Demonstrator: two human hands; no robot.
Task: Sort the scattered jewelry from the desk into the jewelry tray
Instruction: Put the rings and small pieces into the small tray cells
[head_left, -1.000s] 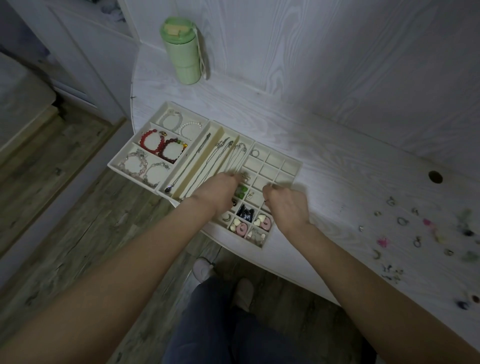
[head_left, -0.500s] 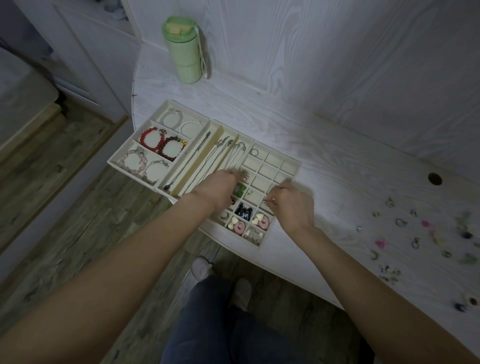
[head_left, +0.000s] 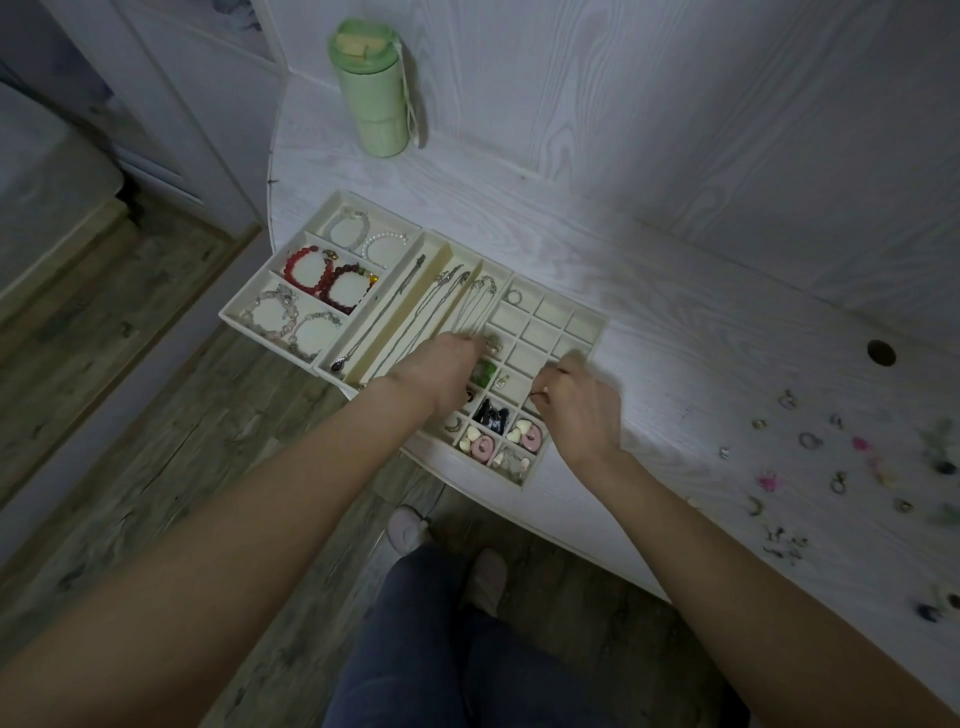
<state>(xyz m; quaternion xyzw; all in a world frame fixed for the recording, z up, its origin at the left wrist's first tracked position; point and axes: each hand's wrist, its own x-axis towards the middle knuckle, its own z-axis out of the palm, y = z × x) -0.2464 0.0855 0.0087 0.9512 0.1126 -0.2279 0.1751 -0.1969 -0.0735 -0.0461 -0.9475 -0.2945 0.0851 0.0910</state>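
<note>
The cream jewelry tray (head_left: 592, 318) lies at the desk's left end. It holds bracelets (head_left: 332, 275) on the left, necklaces (head_left: 415, 312) in the middle and a grid of small compartments on the right. My left hand (head_left: 441, 376) is over the seam between necklaces and grid, its fingers curled down and hidden, next to a small silver piece (head_left: 492, 343). My right hand (head_left: 579, 408) hovers over the grid's right side and pinches a tiny piece with a thin dark wire (head_left: 541, 394). Scattered jewelry (head_left: 810, 440) lies on the desk at the right.
A green bottle (head_left: 371, 88) stands at the back left against the wall. A round cable hole (head_left: 881, 353) is in the desk (head_left: 675, 332) right of the tray. The desk's curved front edge runs just under the tray, above my legs and the floor.
My right hand has moved a little further over the grid's right column, still pinching. My left hand has stayed at the same spot.
</note>
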